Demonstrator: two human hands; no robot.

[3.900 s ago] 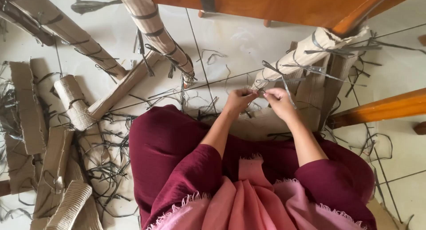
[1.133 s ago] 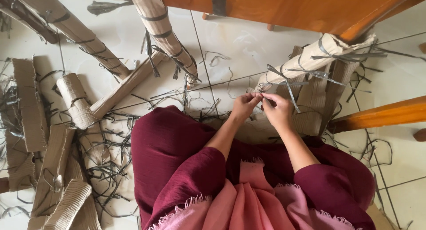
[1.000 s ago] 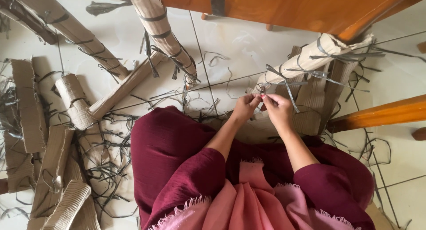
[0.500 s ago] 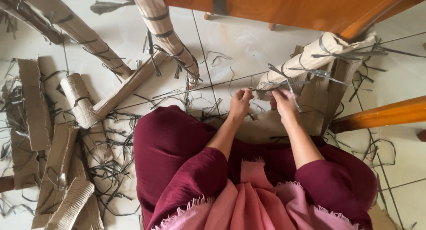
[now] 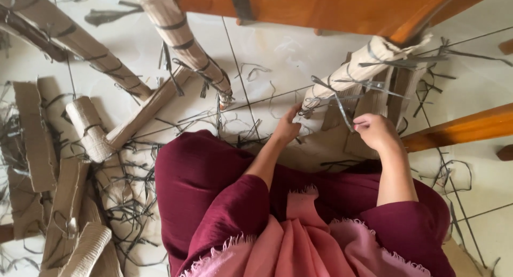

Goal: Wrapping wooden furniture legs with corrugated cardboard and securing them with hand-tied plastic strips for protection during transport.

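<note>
Stripped cardboard pieces (image 5: 64, 186) dumped on floor (image 5: 267, 47), clear of work. Left hand (image 5: 287, 128) cupped, steadying wrapped furniture leg (image 5: 352, 68). Right hand (image 5: 377, 131) pinched on grey strap (image 5: 342, 108), pulling it taut off wrapping.

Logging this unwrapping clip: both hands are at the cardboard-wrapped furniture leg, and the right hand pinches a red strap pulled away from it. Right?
Not quite: the head view shows the strap is grey, not red. The right hand does pinch it, pulled away from the cardboard-wrapped leg, with the left hand at the leg's lower end.
</note>
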